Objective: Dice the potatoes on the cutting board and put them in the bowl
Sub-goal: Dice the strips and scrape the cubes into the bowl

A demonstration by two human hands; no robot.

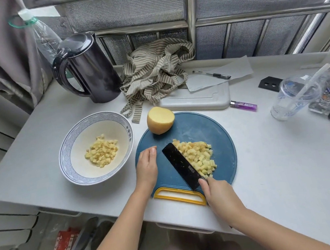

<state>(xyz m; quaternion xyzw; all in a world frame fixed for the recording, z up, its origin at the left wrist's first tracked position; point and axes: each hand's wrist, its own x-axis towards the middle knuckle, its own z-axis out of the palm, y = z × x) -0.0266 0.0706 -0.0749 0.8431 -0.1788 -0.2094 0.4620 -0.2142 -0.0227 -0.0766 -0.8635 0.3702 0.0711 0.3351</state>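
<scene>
We see the right hand (219,197) with its fingers (203,185) clenched round the handle of a black knife (183,164). The handle is hidden in the grip. The broad blade runs away to the far left, tilted, with its edge down on the cutting board (220,134) and its right face against a heap of diced potato (199,156).

The left hand (147,165) lies just left of the blade. Its fingers (152,152) are straight and together, released and grasping nothing, over the left edge of the board. We cannot tell if the fingertips press on it.

The board is round and blue, with a yellow handle (179,197) at the near edge of the bench (271,163). At the far edge of the board sits 1 uncut half potato (160,120).

Left of the board, just beside it, stands a white bowl (65,158) with a blue patterned rim. It holds a smaller heap of potato cubes (102,150).

Farther back we see a dark kettle (88,72) on the left and a crumpled striped cloth (156,71) beside it. A white board (198,99) lies behind the blue one, with a purple lighter (243,105) at its right end. A pen (212,74) rests on a sheet of paper (234,68), and a clear plastic cup (292,98) stands at the far right.
</scene>
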